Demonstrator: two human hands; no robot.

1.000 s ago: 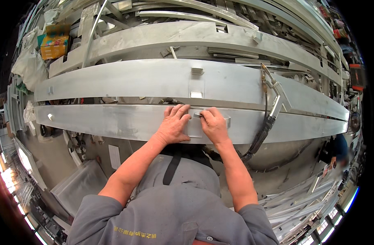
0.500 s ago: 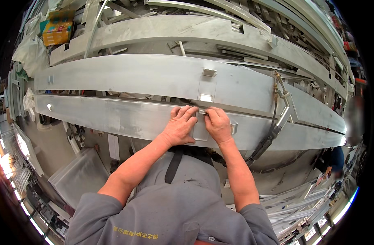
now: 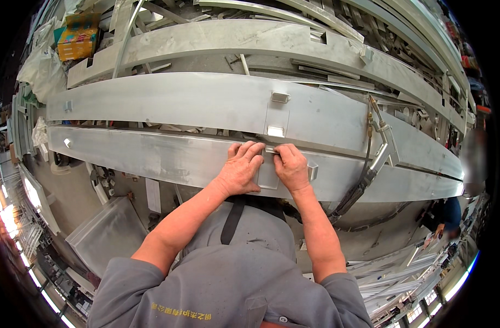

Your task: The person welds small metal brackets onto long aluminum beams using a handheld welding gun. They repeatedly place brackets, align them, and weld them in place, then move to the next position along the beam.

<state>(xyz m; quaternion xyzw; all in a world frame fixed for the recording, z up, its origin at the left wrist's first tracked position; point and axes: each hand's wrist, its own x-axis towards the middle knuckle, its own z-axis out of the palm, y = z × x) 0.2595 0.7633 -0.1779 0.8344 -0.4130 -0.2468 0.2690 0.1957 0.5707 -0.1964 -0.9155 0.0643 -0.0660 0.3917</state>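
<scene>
A long pale metal beam [image 3: 151, 156] lies crosswise in front of me, and both my hands are at its middle. My left hand [image 3: 239, 169] rests on it, fingers bent at its far edge and thumb spread toward its near side. What lies under those fingertips is hidden. Close beside it, my right hand [image 3: 291, 167] pinches a small shiny metal piece [image 3: 270, 150] at the beam's far edge. A small metal bracket [image 3: 313, 171] stands just right of that hand. Across a narrow gap lies a second beam [image 3: 206, 101] with two brackets, one of them a shiny tab [image 3: 275, 131].
A welding torch [image 3: 378, 156] with a dark cable lies over both beams at the right. Beyond are another long beam [image 3: 206, 42] and heaped metal offcuts. A yellow box [image 3: 78, 44] and plastic bag [image 3: 42, 74] sit far left. A person in blue [image 3: 450, 213] is at the right.
</scene>
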